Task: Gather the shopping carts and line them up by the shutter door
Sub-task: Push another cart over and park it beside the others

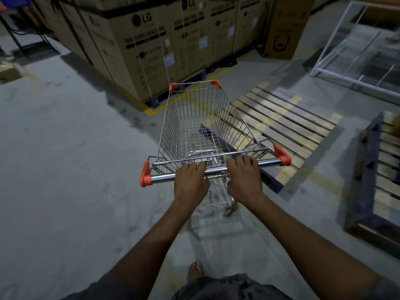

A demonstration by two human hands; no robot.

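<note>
Grey concrete floor [65, 148] fills the frame's left. At centre, my left hand [190, 180] and right hand [244, 176] both curl over the chrome handle bar [162, 176] of one empty silver wire shopping cart with orange corner caps [194, 126], nosed toward stacked brown cardboard boxes [140, 50]. A slatted wooden pallet [287, 120] lies at right. No shutter door or row of carts shows, so I judge this cart in transit, with the lining up left to do.

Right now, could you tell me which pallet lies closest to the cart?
The pale wooden pallet directly right of the shopping cart, its corner showing through the basket wires. The dark blue-framed pallet lies farther off at the right edge.
</note>
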